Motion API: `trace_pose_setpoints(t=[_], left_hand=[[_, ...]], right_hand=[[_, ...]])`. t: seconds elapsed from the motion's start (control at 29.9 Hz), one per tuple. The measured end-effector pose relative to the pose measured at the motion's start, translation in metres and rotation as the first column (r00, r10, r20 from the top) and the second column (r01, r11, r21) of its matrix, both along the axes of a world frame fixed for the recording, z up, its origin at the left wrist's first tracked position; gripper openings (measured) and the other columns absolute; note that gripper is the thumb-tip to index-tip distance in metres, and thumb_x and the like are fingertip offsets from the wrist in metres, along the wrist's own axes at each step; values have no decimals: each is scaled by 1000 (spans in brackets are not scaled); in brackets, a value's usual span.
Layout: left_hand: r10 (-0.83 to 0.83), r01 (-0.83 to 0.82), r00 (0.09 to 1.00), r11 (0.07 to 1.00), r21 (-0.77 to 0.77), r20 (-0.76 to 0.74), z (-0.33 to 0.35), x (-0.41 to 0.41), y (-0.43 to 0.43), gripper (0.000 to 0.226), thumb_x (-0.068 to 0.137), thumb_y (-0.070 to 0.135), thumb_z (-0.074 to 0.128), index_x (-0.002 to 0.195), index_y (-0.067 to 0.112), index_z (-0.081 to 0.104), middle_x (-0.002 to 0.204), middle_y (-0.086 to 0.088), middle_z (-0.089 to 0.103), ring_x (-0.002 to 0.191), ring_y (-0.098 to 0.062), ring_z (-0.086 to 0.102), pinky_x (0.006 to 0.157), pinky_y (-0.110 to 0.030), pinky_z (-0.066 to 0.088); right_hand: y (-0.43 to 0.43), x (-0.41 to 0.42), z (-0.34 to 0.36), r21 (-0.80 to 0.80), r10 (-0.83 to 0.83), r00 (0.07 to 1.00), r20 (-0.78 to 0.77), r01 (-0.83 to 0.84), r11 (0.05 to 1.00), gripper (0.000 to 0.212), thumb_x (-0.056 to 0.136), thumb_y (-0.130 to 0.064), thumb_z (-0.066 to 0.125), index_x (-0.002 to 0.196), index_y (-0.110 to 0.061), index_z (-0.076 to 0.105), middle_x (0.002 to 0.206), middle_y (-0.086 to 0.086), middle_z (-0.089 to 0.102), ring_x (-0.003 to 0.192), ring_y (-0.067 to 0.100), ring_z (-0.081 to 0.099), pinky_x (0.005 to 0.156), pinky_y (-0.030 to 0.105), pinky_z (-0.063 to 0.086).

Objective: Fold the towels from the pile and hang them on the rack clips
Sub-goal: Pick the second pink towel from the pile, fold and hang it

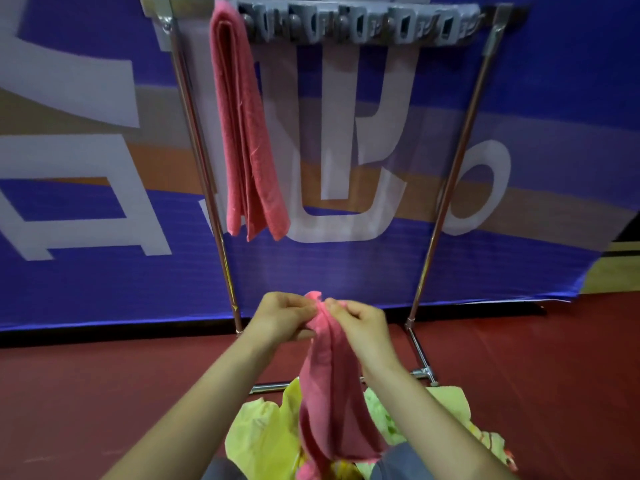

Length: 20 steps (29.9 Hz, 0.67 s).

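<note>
A pink towel [327, 386] hangs lengthwise from both my hands, low in the middle of the view. My left hand [282, 317] pinches its top edge from the left, and my right hand [362, 323] pinches it from the right, the fingertips almost meeting. Below lies a pile of yellow towels [263, 434] with the pink towel's lower end resting on it. A folded pink towel [246, 133] hangs from the leftmost clip of the grey clip rail [363, 24] at the top of the metal rack.
The rack's left pole [204, 174] and right pole [450, 188] slant down to a base bar [420, 370] on the red floor. A blue banner [540, 98] with large white letters stands behind the rack. Several grey clips hang empty to the right of the hung towel.
</note>
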<state>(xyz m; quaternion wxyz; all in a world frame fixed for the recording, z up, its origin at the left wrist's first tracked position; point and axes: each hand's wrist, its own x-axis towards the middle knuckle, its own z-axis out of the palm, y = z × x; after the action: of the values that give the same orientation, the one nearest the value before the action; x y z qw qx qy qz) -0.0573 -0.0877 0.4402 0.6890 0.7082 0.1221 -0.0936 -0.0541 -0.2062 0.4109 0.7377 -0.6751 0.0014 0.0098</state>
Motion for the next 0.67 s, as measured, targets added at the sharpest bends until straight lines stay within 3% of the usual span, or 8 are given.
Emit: trace_pose_setpoints(t=[0.03, 0.13, 0.27, 0.33, 0.44, 0.57, 0.67], left_hand=[[1, -1, 1000, 1000, 6, 3, 2, -1, 1, 10, 87, -3, 52, 82, -4, 61, 72, -12, 55, 41, -3, 57, 47, -15, 52], [-7, 8, 1000, 1000, 19, -10, 4, -5, 7, 15, 87, -4, 50, 96, -12, 60, 69, -11, 55, 39, -2, 58, 44, -14, 52], [-23, 25, 999, 998, 61, -37, 7, -7, 8, 21, 88, -1, 51, 102, -14, 59, 70, -13, 56, 42, -5, 58, 45, -13, 52], [-15, 17, 999, 998, 55, -28, 8, -8, 8, 21, 88, -2, 49, 102, -14, 59, 71, -13, 56, 46, -7, 58, 45, -13, 51], [-20, 22, 1000, 997, 71, -19, 9, -11, 8, 18, 89, -1, 48, 99, -10, 61, 70, -13, 57, 47, -6, 59, 47, -13, 52], [33, -29, 998, 997, 73, -48, 7, -11, 12, 21, 90, 9, 51, 76, -1, 63, 63, -12, 55, 45, -7, 56, 51, -17, 53], [5, -4, 1000, 991, 131, -10, 7, -13, 15, 20, 87, 18, 58, 80, 1, 67, 66, -10, 63, 50, -5, 61, 55, -14, 53]], right_hand=[[3, -3, 0, 7, 13, 1000, -1, -13, 1000, 29, 85, -8, 58, 58, -9, 68, 52, -11, 63, 52, -5, 52, 55, 12, 42], [8, -5, -3, 23, 3, 1000, -16, -2, 1000, 24, 87, -11, 57, 75, 6, 68, 71, 4, 64, 69, 8, 54, 65, 22, 44], [12, -6, -1, 2, 21, 1000, -16, -21, 1000, 22, 88, -11, 55, 83, 4, 70, 73, 2, 64, 58, -6, 53, 61, 8, 44], [13, -7, 1, 22, 33, 999, -33, -32, 999, 27, 91, -14, 51, 89, 6, 69, 78, 6, 65, 57, -6, 55, 62, 8, 45], [9, -10, 3, 96, 80, 989, -128, -68, 993, 43, 97, -26, 35, 101, 3, 66, 90, 9, 68, 74, 6, 64, 76, 15, 50], [2, -15, 5, 124, 167, 970, -174, -147, 981, 57, 98, -36, 15, 111, -4, 60, 80, 5, 66, 60, 1, 63, 58, 8, 48], [1, -18, 3, 118, 196, 967, -162, -178, 977, 60, 96, -41, 10, 113, -10, 59, 91, 14, 66, 70, 11, 64, 61, 13, 50]])
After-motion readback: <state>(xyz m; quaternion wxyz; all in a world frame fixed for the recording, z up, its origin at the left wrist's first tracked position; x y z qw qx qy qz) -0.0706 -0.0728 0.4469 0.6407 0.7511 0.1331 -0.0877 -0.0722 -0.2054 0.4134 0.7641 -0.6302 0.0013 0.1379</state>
